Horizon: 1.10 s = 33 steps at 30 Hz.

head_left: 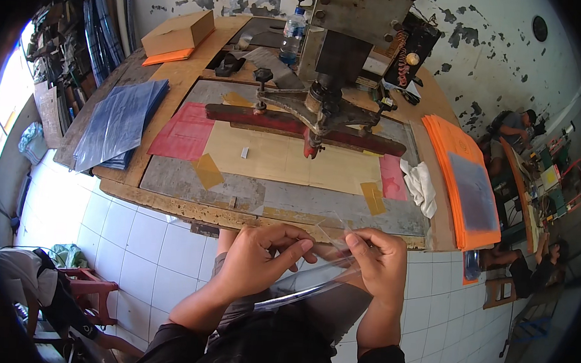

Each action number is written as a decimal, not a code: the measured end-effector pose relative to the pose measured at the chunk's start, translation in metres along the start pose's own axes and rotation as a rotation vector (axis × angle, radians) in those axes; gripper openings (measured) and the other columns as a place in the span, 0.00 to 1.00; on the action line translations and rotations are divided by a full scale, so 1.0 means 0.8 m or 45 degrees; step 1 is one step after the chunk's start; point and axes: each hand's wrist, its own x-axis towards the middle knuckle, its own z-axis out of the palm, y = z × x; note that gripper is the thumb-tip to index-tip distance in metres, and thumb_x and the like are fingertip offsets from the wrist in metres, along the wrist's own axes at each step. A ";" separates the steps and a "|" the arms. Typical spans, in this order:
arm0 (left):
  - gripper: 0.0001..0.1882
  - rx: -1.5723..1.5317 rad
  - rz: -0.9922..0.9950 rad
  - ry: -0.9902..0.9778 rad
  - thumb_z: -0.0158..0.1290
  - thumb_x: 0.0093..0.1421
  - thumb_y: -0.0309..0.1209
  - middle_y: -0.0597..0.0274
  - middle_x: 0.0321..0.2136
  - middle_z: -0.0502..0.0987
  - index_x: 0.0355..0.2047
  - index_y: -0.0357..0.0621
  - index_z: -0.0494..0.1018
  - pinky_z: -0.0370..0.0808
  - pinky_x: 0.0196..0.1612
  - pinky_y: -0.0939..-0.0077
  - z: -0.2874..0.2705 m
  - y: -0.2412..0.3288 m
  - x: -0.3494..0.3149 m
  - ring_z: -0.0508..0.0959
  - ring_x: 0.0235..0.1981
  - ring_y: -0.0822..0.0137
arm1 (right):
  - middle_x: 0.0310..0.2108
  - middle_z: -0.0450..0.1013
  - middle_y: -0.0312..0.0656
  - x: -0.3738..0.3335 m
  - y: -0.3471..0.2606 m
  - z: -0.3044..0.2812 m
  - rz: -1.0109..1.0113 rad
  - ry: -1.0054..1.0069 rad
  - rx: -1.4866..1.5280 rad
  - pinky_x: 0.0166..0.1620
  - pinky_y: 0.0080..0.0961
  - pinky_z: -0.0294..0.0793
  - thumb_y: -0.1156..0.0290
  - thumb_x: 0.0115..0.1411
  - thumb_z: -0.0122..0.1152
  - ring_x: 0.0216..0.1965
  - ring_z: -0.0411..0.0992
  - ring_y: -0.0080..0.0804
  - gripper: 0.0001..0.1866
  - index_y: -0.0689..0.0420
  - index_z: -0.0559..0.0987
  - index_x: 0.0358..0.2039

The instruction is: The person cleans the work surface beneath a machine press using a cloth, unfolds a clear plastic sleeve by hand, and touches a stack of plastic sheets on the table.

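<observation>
My right hand [380, 260] pinches a clear plastic sheet [321, 285] between thumb and fingers. The sheet hangs over my lap, in front of the bench's near edge, and its lower edge catches the light. To its left, my left hand [270, 256] is closed, thumb against the curled forefinger, at the sheet's side. Whatever those fingertips hold is too see-through to make out. Beyond both hands, a press head with a red bar [267, 119] stands over a cream board [272, 161] taped onto a grey metal plate [302, 204].
Blue plastic sleeves [119, 123] lie stacked at left, near a cardboard box [178, 33]. At right are a white cloth [418, 187] and a stack of orange sheets [452, 164] with a blue sleeve on top. A water bottle [292, 37] stands behind. Other people sit at both sides.
</observation>
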 end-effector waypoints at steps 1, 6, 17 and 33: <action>0.12 0.025 -0.022 0.000 0.63 0.75 0.28 0.56 0.34 0.91 0.48 0.27 0.83 0.81 0.34 0.80 0.000 0.001 0.001 0.84 0.29 0.76 | 0.33 0.88 0.42 0.000 0.001 -0.001 -0.015 -0.010 -0.038 0.37 0.18 0.81 0.69 0.73 0.71 0.33 0.86 0.23 0.11 0.66 0.89 0.45; 0.12 -0.083 -0.004 0.039 0.61 0.77 0.29 0.55 0.35 0.91 0.49 0.27 0.83 0.81 0.33 0.81 0.002 -0.012 0.002 0.85 0.31 0.76 | 0.34 0.88 0.41 0.002 0.003 0.003 -0.167 0.058 -0.099 0.36 0.18 0.79 0.70 0.71 0.74 0.30 0.82 0.19 0.11 0.66 0.89 0.45; 0.13 -0.239 0.082 0.140 0.60 0.78 0.31 0.55 0.35 0.91 0.50 0.29 0.81 0.81 0.32 0.83 0.011 -0.012 -0.002 0.85 0.28 0.77 | 0.30 0.86 0.41 0.003 -0.007 -0.008 -0.012 0.045 0.138 0.35 0.21 0.83 0.71 0.73 0.73 0.31 0.85 0.24 0.10 0.67 0.88 0.41; 0.11 -0.368 0.199 0.314 0.56 0.79 0.29 0.52 0.31 0.88 0.45 0.29 0.77 0.83 0.25 0.79 0.014 -0.015 -0.003 0.89 0.31 0.71 | 0.38 0.86 0.42 0.010 -0.026 -0.007 -0.238 0.064 0.082 0.40 0.16 0.77 0.75 0.68 0.77 0.38 0.83 0.21 0.17 0.64 0.87 0.56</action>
